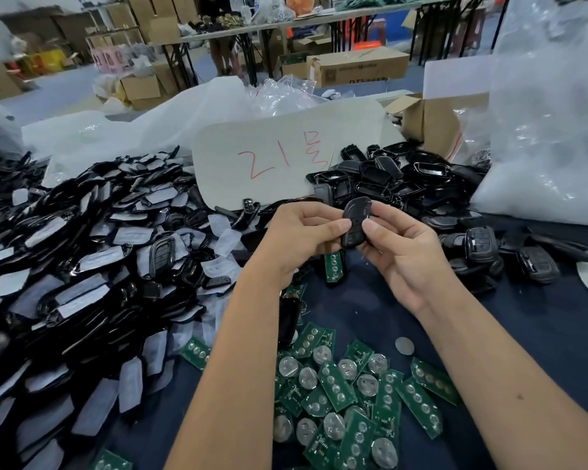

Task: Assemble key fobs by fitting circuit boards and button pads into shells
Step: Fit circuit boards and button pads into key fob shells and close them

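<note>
**Both hands on one black fob at mid-frame**

My fingers (323,212) are curled round a black key fob (355,221), with both thumbs pressed on its near face, tips almost touching. The left hand (299,237) grips it from the left side of the frame and the right hand (404,252) from the right, so the fob sits upright between them, just above the centre of the frame and raised off the dark blue table (523,317).

Straight below the fob, a green circuit board (333,266) lies on the table, partly hidden by the hands. A loose heap of green circuit boards (353,395), many carrying round silver coin cells, fills the lower middle of the frame between my forearms. One coin cell (404,346) lies alone just beside that heap, to its upper right.

The whole left side of the frame is taken up by a big pile of black shells with pale protective film (82,266). Behind the hands, upper right of centre, is a smaller pile of empty black shell frames (387,178). At the right, near my right wrist, sit several closed fobs (510,252).

A white sheet with red handwriting (279,161) leans behind the piles. A cardboard box (435,123) and a clear plastic bag (550,130) stand at the upper right.
</note>
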{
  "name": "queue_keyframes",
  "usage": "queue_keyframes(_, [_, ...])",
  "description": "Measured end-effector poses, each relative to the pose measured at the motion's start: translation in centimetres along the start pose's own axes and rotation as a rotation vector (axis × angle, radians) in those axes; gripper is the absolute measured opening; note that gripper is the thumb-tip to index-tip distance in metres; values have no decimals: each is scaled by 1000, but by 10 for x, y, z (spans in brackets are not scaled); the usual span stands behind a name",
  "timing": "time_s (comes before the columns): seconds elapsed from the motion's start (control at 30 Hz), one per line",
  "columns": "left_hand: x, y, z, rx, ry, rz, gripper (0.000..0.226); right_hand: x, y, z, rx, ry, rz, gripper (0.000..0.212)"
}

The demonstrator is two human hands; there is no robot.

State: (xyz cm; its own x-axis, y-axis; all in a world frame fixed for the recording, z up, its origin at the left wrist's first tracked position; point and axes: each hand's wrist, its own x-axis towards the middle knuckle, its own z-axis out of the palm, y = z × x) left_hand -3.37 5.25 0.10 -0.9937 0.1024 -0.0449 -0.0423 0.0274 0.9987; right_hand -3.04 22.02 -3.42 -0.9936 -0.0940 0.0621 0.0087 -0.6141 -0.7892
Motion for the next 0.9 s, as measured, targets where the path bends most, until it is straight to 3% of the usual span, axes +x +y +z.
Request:
queue_keyframes(0.07, [0,0,2,-22,3,-16,6,1,-1,-1,19,11,11,39])
queue_keyframes(0.27, [-1,4,3,-67,-75,-42,10,2,1,-5,89,-18,16,27])
queue_keyframes(0.4, [-1,6,2,-42,-104,-40,20,2,0,-8,78,-63,2,31])
queue_keyframes(0.63, [0,7,0,-3,-74,-28,14,0,2,-2,44,-15,-19,37])
queue_keyframes(0.77, [3,4,3,242,68,100,10,0,9,3,-117,125,-73,33])
queue_keyframes(0.9, [4,6,6,552,79,293,12,0,13,5,-247,199,-114,37])
